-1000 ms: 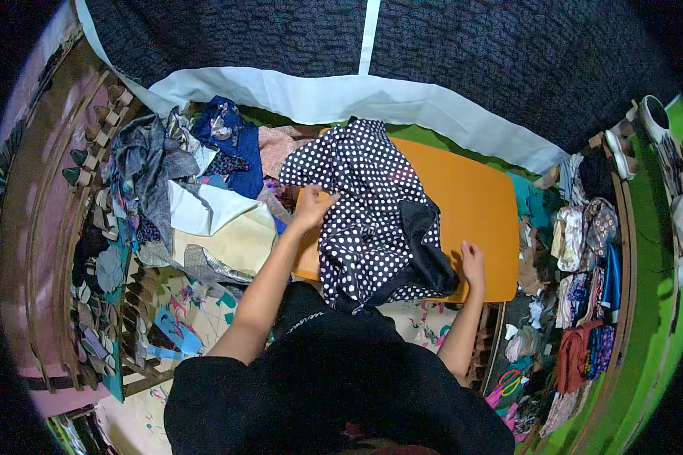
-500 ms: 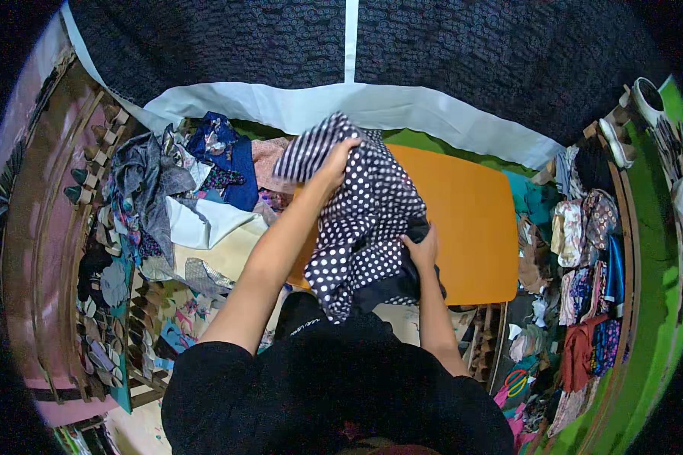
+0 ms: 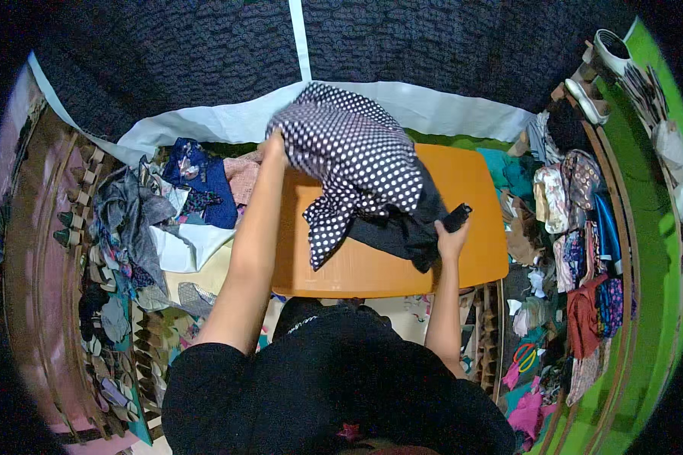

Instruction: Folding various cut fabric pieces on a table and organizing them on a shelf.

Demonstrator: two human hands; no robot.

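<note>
A black garment with white polka dots [image 3: 357, 148] is spread in the air over an orange tabletop [image 3: 474, 189]. Its exact cut does not show among the folds. My left hand [image 3: 275, 145] grips its upper left edge, the fingers mostly behind the cloth. On the lower right, a plain black part [image 3: 425, 208] of the same garment runs to my right hand [image 3: 452, 236], which is closed round a bunched black end. One dotted corner hangs toward me over the orange surface.
Heaped fabrics, with a white cloth [image 3: 186, 246] and a grey cloth [image 3: 121, 197], lie left of the tabletop. Folded clothes [image 3: 561, 197] and scissors with red and yellow handles [image 3: 525, 358] are on the right. A dark curtain [image 3: 432, 53] hangs behind. Shoes line a left rack.
My left hand has moved left and the dotted cloth has opened out wider. My right hand has shifted right, pulling the black part out from the folds.
</note>
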